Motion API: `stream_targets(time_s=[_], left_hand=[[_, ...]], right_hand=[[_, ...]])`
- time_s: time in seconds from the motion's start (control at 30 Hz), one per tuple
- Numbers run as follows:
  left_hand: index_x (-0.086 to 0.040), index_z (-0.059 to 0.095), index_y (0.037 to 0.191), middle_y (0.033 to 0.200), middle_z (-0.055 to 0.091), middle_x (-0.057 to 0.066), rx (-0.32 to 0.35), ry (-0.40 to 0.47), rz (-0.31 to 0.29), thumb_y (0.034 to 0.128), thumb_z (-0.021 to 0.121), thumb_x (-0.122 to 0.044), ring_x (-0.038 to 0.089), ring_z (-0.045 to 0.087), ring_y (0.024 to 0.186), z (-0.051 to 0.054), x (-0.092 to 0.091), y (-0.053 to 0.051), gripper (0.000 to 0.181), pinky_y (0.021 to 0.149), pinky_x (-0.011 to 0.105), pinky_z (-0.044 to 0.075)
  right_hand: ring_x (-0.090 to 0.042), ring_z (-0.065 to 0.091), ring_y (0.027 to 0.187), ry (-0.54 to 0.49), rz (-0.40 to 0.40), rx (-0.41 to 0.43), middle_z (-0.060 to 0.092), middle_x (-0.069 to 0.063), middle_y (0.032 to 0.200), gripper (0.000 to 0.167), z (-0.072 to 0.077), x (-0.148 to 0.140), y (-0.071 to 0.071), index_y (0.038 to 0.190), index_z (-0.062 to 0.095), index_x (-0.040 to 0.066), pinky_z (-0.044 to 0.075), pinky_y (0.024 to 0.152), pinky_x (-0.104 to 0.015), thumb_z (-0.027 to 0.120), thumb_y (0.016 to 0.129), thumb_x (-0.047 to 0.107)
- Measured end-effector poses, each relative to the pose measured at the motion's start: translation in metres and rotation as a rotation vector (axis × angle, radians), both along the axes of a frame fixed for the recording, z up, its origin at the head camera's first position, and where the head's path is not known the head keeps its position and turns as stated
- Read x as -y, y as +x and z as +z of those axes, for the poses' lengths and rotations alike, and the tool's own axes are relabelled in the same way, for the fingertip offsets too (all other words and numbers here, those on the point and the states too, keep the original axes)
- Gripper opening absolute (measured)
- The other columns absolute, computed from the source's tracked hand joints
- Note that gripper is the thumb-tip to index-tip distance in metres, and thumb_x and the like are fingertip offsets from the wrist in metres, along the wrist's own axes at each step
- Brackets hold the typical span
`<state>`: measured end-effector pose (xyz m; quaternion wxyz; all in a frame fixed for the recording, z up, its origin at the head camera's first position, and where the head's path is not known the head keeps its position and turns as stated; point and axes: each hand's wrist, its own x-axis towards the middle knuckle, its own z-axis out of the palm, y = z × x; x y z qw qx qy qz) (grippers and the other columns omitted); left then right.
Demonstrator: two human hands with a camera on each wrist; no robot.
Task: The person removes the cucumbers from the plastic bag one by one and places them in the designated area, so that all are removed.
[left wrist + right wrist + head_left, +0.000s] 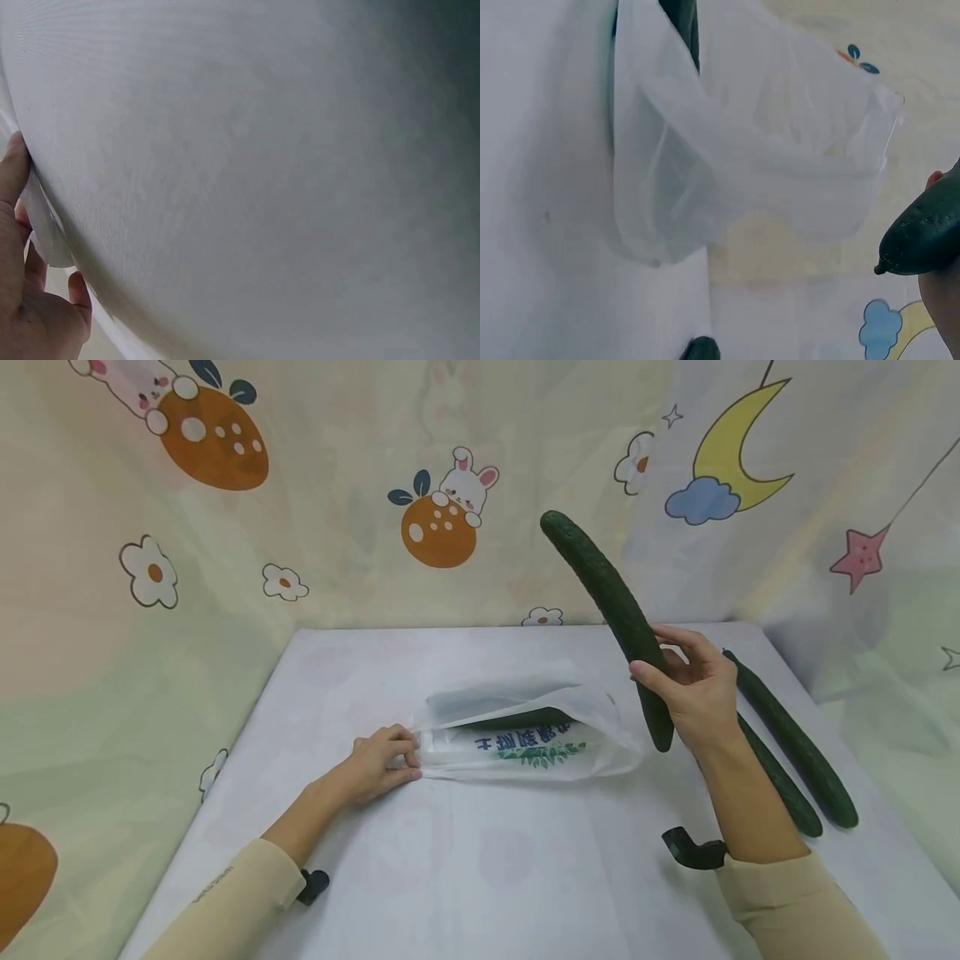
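A white plastic bag [540,760] with blue and green print lies mid-table, a cucumber [517,720] showing through its opening. At the bag's left end, my left hand [381,766] pinches the plastic; the left wrist view shows this hand [37,285] at the bag's edge. My right hand [693,689] grips another cucumber [607,589] near its lower end, held tilted above the table right of the bag. In the right wrist view, the end of the held cucumber [922,232] appears beside the bag [742,165].
Two more cucumbers [795,739] lie side by side at the table's right, partly behind my right forearm. The white table [480,868] meets a patterned cloth backdrop [337,510] at its far edge and sides.
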<state>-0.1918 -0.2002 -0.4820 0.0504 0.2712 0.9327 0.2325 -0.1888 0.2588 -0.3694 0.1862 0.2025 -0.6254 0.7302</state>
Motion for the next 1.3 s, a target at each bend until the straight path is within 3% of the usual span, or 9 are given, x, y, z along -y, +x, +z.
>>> stream_targets(time_s=[0.2, 0.33, 0.47, 0.7, 0.87, 1.03, 1.17, 1.3], left_hand=[[-0.030, 0.065, 0.083, 0.123, 0.061, -0.002, -0.011, 0.004, -0.004, 0.0925, 0.078, -0.031, 0.026, 0.058, 0.123, 0.002, -0.002, -0.001, 0.016, 0.088, 0.050, 0.035], [-0.031, 0.065, 0.083, 0.123, 0.061, -0.001, -0.023, 0.008, -0.012, 0.0925, 0.078, -0.031, 0.026, 0.058, 0.123, 0.003, 0.000, -0.002, 0.016, 0.088, 0.051, 0.035], [-0.033, 0.063, 0.081, 0.123, 0.062, -0.002, -0.034, -0.003, 0.005, 0.0920, 0.079, -0.031, 0.027, 0.058, 0.124, 0.001, 0.005, 0.000, 0.019, 0.087, 0.052, 0.036], [-0.033, 0.063, 0.083, 0.124, 0.060, -0.005, -0.010, 0.016, -0.019, 0.0930, 0.078, -0.032, 0.025, 0.057, 0.125, -0.007, 0.005, 0.001, 0.018, 0.088, 0.050, 0.034], [-0.035, 0.062, 0.081, 0.123, 0.060, -0.006, -0.028, 0.015, -0.017, 0.0926, 0.078, -0.032, 0.024, 0.058, 0.123, -0.009, 0.002, 0.000, 0.020, 0.087, 0.050, 0.035], [-0.033, 0.063, 0.081, 0.123, 0.061, -0.006, -0.043, 0.034, -0.027, 0.0917, 0.079, -0.032, 0.024, 0.058, 0.123, -0.006, -0.001, -0.002, 0.019, 0.086, 0.049, 0.034], [-0.033, 0.063, 0.082, 0.124, 0.061, -0.005, -0.038, 0.021, -0.027, 0.0921, 0.079, -0.032, 0.024, 0.058, 0.122, -0.005, -0.002, -0.002, 0.019, 0.088, 0.051, 0.035], [-0.033, 0.063, 0.081, 0.122, 0.061, -0.005, -0.054, 0.017, -0.022, 0.0915, 0.079, -0.031, 0.024, 0.058, 0.119, -0.003, 0.000, -0.002, 0.019, 0.086, 0.050, 0.036]], right_hand=[[-0.017, 0.071, 0.094, 0.010, -0.093, 0.003, 0.063, -0.010, 0.118, 0.054, -0.011, -0.017, 0.001, 0.132, 0.062, -0.006, 0.060, 0.074, -0.021, 0.072, 0.081, -0.022], [-0.016, 0.068, 0.094, 0.028, -0.175, 0.050, 0.063, -0.009, 0.117, 0.053, -0.017, -0.024, 0.001, 0.131, 0.064, -0.004, 0.058, 0.074, -0.018, 0.075, 0.081, -0.019], [-0.016, 0.064, 0.095, 0.090, -0.261, 0.163, 0.061, -0.006, 0.118, 0.052, -0.025, -0.026, 0.001, 0.133, 0.065, 0.003, 0.055, 0.075, -0.016, 0.079, 0.084, -0.008], [-0.009, 0.061, 0.104, 0.356, -0.471, 0.429, 0.056, 0.008, 0.119, 0.055, -0.044, -0.040, 0.009, 0.141, 0.061, 0.023, 0.050, 0.079, -0.008, 0.081, 0.090, 0.024], [-0.006, 0.058, 0.103, 0.416, -0.481, 0.488, 0.051, 0.011, 0.119, 0.059, -0.060, -0.049, 0.009, 0.145, 0.057, 0.022, 0.048, 0.077, -0.008, 0.080, 0.091, 0.031], [-0.011, 0.053, 0.099, 0.459, -0.522, 0.549, 0.048, 0.007, 0.120, 0.062, -0.070, -0.051, 0.006, 0.147, 0.054, 0.017, 0.047, 0.072, -0.013, 0.078, 0.092, 0.033], [-0.021, 0.049, 0.114, 0.523, -0.539, 0.615, 0.047, -0.004, 0.134, 0.065, -0.075, -0.053, 0.005, 0.151, 0.049, 0.018, 0.047, 0.082, -0.026, 0.074, 0.095, 0.040], [-0.035, 0.043, 0.129, 0.576, -0.511, 0.603, 0.044, -0.015, 0.145, 0.065, -0.079, -0.053, 0.002, 0.152, 0.046, 0.015, 0.044, 0.091, -0.042, 0.070, 0.097, 0.041]])
